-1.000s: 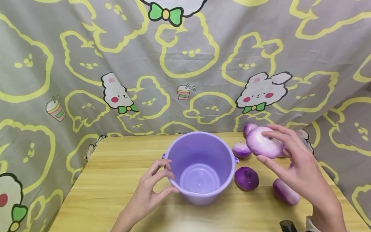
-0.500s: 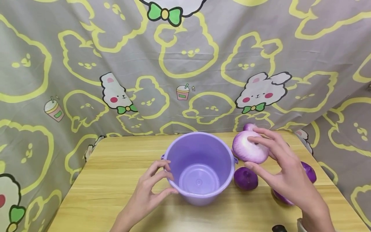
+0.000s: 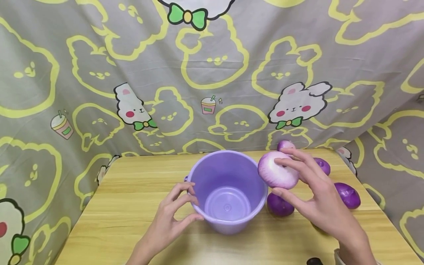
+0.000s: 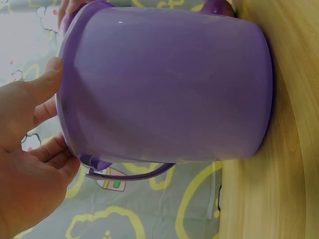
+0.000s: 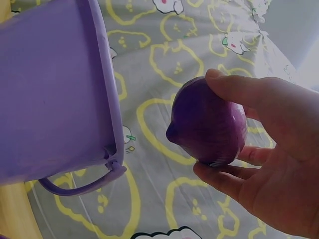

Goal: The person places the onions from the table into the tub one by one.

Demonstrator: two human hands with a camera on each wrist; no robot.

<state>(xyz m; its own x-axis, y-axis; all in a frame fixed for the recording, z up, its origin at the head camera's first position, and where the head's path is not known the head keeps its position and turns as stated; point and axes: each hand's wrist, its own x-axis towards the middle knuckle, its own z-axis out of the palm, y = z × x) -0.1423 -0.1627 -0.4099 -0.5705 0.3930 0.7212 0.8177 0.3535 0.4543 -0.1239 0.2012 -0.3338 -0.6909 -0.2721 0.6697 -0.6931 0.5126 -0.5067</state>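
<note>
A lilac plastic bucket (image 3: 228,169) stands upright on the table, its inside bare down to the floor. My left hand (image 3: 167,219) grips the left part of its rim, the fingertips hooked over the edge and the thumb at the front. The bucket's handle (image 4: 134,176) hangs down at the back. In my right hand (image 3: 326,202) is a purple-and-white onion (image 3: 277,172), pinched between thumb and fingers and raised beside the bucket's right rim. The right wrist view shows a gap between this onion (image 5: 209,122) and the bucket wall (image 5: 60,94).
Several more purple onions lie on the right of the table: one by the bucket (image 3: 280,204), one at the back (image 3: 286,145), another near the right edge (image 3: 347,195). A black object (image 3: 314,261) shows at the bottom edge. A patterned curtain (image 3: 152,62) hangs behind the wooden table (image 3: 112,206).
My right hand has carried the onion leftward and slightly down, closer to the bucket's rim. My left hand and the bucket have stayed in place.
</note>
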